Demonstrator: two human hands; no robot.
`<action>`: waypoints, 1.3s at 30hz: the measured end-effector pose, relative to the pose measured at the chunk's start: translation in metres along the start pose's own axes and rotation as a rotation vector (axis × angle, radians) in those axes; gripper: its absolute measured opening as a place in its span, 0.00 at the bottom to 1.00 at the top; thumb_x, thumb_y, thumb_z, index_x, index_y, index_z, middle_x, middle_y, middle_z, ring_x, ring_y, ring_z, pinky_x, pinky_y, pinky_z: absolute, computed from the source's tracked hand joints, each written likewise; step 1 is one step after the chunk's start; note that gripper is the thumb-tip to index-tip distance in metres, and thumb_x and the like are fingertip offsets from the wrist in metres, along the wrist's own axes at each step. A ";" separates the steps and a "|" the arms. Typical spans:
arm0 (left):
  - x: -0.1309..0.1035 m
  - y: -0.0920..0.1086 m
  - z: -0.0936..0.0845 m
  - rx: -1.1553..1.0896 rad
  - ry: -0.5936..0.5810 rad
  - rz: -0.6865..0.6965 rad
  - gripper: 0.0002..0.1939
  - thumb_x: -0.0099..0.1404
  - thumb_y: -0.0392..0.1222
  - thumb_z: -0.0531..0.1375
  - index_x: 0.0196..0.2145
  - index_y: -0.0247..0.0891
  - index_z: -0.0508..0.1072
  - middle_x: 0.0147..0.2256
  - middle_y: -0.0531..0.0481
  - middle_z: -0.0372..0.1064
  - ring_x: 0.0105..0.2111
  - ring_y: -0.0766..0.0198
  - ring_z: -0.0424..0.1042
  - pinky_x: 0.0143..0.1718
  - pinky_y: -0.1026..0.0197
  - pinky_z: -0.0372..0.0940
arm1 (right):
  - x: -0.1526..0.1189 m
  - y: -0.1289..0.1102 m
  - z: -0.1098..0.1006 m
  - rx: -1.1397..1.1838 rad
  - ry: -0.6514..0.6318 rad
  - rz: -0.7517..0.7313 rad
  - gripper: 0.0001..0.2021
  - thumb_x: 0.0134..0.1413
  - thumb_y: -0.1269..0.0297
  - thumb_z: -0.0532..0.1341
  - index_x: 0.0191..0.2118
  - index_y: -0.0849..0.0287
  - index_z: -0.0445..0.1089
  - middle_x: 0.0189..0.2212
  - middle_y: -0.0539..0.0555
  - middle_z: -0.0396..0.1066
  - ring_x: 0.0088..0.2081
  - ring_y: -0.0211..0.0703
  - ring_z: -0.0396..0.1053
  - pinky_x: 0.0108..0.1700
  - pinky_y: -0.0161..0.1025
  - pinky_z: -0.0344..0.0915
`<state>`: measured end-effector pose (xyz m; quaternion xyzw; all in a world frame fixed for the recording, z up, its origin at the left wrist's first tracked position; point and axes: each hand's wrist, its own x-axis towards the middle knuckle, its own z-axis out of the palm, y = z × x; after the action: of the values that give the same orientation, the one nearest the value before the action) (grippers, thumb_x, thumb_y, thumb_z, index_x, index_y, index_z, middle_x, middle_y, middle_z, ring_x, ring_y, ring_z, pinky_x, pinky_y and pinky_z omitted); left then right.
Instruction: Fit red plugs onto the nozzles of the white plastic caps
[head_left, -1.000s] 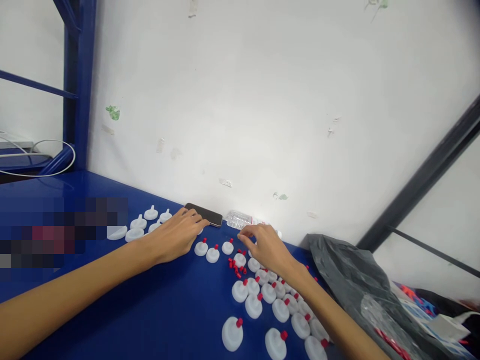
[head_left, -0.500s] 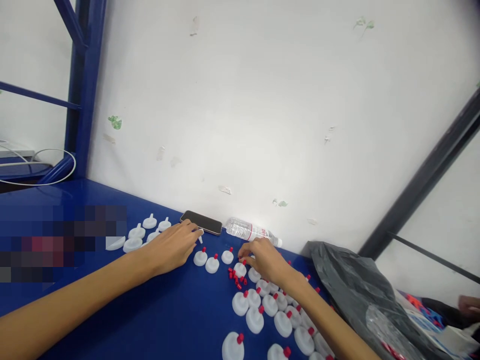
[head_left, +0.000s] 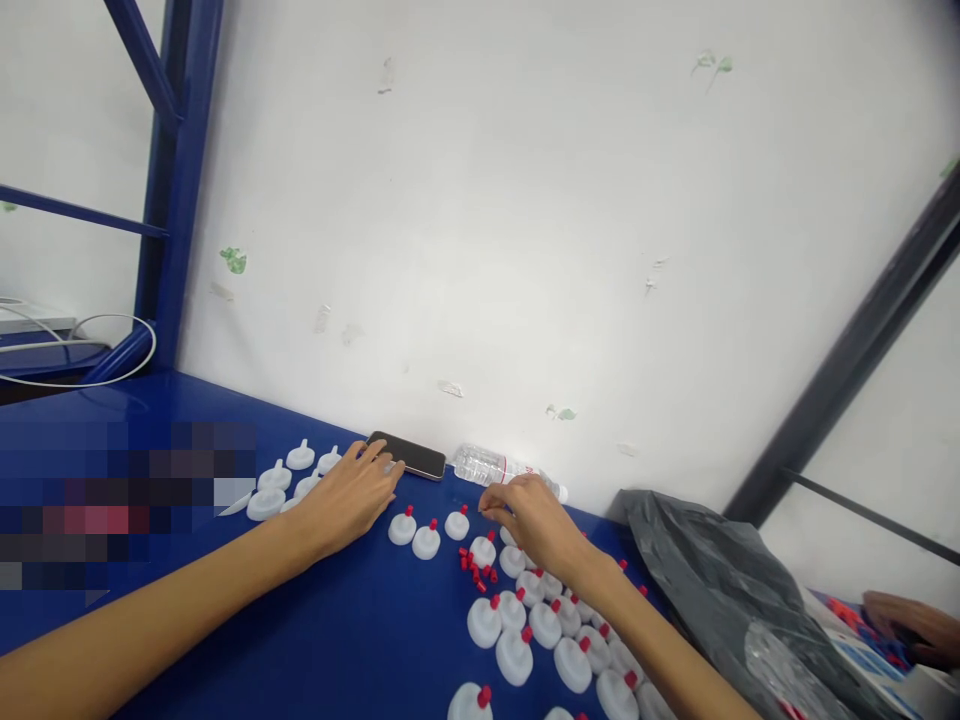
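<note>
My left hand is palm down beside the phone, with its fingers curved. A bit of a white spout cap shows between those fingers; the rest is hidden under the hand. My right hand hovers above the capped group, thumb and fingertips pinched together. Whatever sits in that pinch is too small to make out. Below it lies a small heap of loose red tips beside a white cap with a red tip. Several red-tipped caps spread toward me on the right. Plain white spout caps stand left.
A black phone and a clear bottle lie along the wall. A grey plastic bag bulges at the right edge of the blue table. Another person's hand is at far right.
My left fingers have shifted slightly left, and less of the white spout shows. My right fingertips have risen off the red-tipped cap beside the heap. The view has tilted slightly upward.
</note>
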<state>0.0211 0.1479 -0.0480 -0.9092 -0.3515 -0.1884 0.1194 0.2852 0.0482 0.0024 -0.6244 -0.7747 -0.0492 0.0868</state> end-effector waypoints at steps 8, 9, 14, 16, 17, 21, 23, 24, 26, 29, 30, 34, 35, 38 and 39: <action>0.005 -0.008 0.002 -0.183 0.061 -0.007 0.20 0.72 0.26 0.52 0.55 0.33 0.79 0.51 0.32 0.77 0.53 0.40 0.74 0.59 0.37 0.64 | -0.002 0.000 -0.004 0.033 0.086 -0.036 0.07 0.68 0.72 0.66 0.40 0.55 0.81 0.38 0.53 0.84 0.45 0.52 0.80 0.56 0.48 0.64; 0.006 -0.007 -0.002 -0.237 0.086 -0.027 0.20 0.73 0.30 0.53 0.56 0.33 0.78 0.52 0.32 0.76 0.52 0.40 0.75 0.59 0.37 0.64 | -0.003 -0.001 -0.005 0.048 0.103 -0.043 0.07 0.69 0.72 0.65 0.41 0.55 0.80 0.38 0.52 0.84 0.44 0.52 0.80 0.56 0.48 0.65; 0.008 0.005 -0.027 -0.649 0.190 -0.175 0.22 0.77 0.57 0.54 0.54 0.41 0.78 0.48 0.42 0.78 0.43 0.50 0.78 0.51 0.47 0.71 | -0.007 -0.009 -0.010 0.166 0.207 -0.084 0.06 0.72 0.69 0.64 0.46 0.52 0.79 0.41 0.50 0.84 0.44 0.48 0.80 0.55 0.46 0.67; 0.007 0.012 -0.035 -0.852 0.185 -0.228 0.26 0.74 0.65 0.55 0.50 0.42 0.78 0.42 0.45 0.80 0.41 0.53 0.80 0.47 0.52 0.73 | -0.008 -0.016 -0.012 0.229 0.252 -0.101 0.05 0.71 0.66 0.67 0.47 0.50 0.80 0.41 0.48 0.84 0.45 0.46 0.81 0.55 0.44 0.69; 0.005 0.015 -0.038 -0.950 0.170 -0.245 0.27 0.73 0.68 0.56 0.49 0.42 0.78 0.42 0.46 0.81 0.41 0.53 0.81 0.47 0.53 0.75 | -0.009 -0.020 -0.013 0.260 0.275 -0.108 0.05 0.69 0.65 0.68 0.47 0.50 0.80 0.41 0.47 0.85 0.45 0.45 0.81 0.55 0.43 0.69; 0.001 0.025 -0.043 -1.248 0.083 -0.250 0.31 0.66 0.71 0.63 0.50 0.41 0.77 0.47 0.45 0.83 0.45 0.53 0.83 0.49 0.55 0.76 | -0.011 -0.036 -0.018 0.371 0.357 -0.129 0.03 0.66 0.64 0.72 0.43 0.49 0.82 0.39 0.45 0.85 0.42 0.44 0.82 0.51 0.39 0.72; 0.001 0.027 -0.042 -1.332 0.051 -0.243 0.31 0.64 0.70 0.65 0.50 0.41 0.77 0.47 0.44 0.83 0.46 0.51 0.84 0.48 0.55 0.76 | -0.013 -0.040 -0.018 0.416 0.395 -0.126 0.02 0.66 0.65 0.71 0.42 0.50 0.83 0.38 0.47 0.85 0.41 0.44 0.83 0.49 0.39 0.74; 0.000 0.028 -0.042 -1.363 0.039 -0.239 0.31 0.64 0.70 0.66 0.50 0.41 0.77 0.48 0.43 0.83 0.46 0.51 0.84 0.47 0.56 0.76 | -0.013 -0.041 -0.018 0.433 0.410 -0.121 0.02 0.66 0.65 0.71 0.41 0.50 0.83 0.38 0.47 0.85 0.41 0.45 0.83 0.48 0.39 0.74; 0.000 0.030 -0.042 -1.409 0.024 -0.232 0.31 0.63 0.69 0.67 0.50 0.41 0.77 0.50 0.42 0.82 0.47 0.50 0.84 0.44 0.56 0.76 | -0.013 -0.042 -0.017 0.461 0.425 -0.110 0.02 0.65 0.64 0.71 0.40 0.51 0.84 0.37 0.49 0.86 0.40 0.47 0.83 0.47 0.40 0.75; -0.002 0.032 -0.044 -1.446 0.021 -0.225 0.31 0.62 0.68 0.69 0.51 0.41 0.77 0.52 0.42 0.81 0.48 0.49 0.83 0.42 0.57 0.75 | -0.013 -0.042 -0.016 0.499 0.417 -0.093 0.04 0.65 0.61 0.70 0.40 0.50 0.85 0.37 0.50 0.86 0.40 0.49 0.84 0.46 0.42 0.77; -0.003 0.032 -0.044 -1.452 0.021 -0.223 0.31 0.62 0.67 0.69 0.51 0.40 0.78 0.52 0.42 0.81 0.48 0.49 0.83 0.42 0.57 0.75 | -0.013 -0.043 -0.016 0.514 0.410 -0.090 0.04 0.66 0.61 0.70 0.41 0.50 0.85 0.37 0.50 0.86 0.40 0.49 0.84 0.46 0.42 0.77; -0.004 0.033 -0.043 -1.464 0.033 -0.224 0.30 0.63 0.66 0.70 0.51 0.40 0.78 0.49 0.43 0.81 0.45 0.51 0.83 0.43 0.56 0.75 | -0.014 -0.045 -0.020 0.568 0.394 -0.076 0.07 0.66 0.57 0.69 0.41 0.50 0.86 0.37 0.50 0.86 0.40 0.49 0.84 0.45 0.42 0.78; -0.004 0.032 -0.043 -1.469 0.037 -0.225 0.30 0.63 0.66 0.70 0.51 0.41 0.78 0.49 0.44 0.81 0.46 0.51 0.83 0.44 0.56 0.75 | -0.014 -0.045 -0.020 0.575 0.394 -0.073 0.07 0.66 0.57 0.69 0.40 0.50 0.86 0.37 0.50 0.86 0.41 0.49 0.84 0.45 0.42 0.78; -0.004 0.032 -0.040 -1.490 0.036 -0.225 0.30 0.62 0.66 0.70 0.51 0.41 0.78 0.51 0.43 0.80 0.48 0.49 0.83 0.45 0.56 0.75 | -0.014 -0.046 -0.021 0.578 0.393 -0.079 0.06 0.66 0.59 0.70 0.41 0.49 0.86 0.37 0.49 0.86 0.40 0.48 0.84 0.44 0.40 0.78; -0.003 0.032 -0.040 -1.496 0.033 -0.227 0.31 0.62 0.66 0.70 0.52 0.41 0.78 0.51 0.43 0.80 0.48 0.49 0.83 0.46 0.55 0.75 | -0.014 -0.046 -0.021 0.573 0.393 -0.084 0.05 0.66 0.61 0.70 0.41 0.49 0.86 0.37 0.49 0.86 0.40 0.48 0.84 0.44 0.40 0.77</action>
<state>0.0306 0.1088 -0.0165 -0.7032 -0.2195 -0.4015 -0.5441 0.2449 0.0207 0.0216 -0.5208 -0.7505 0.0475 0.4040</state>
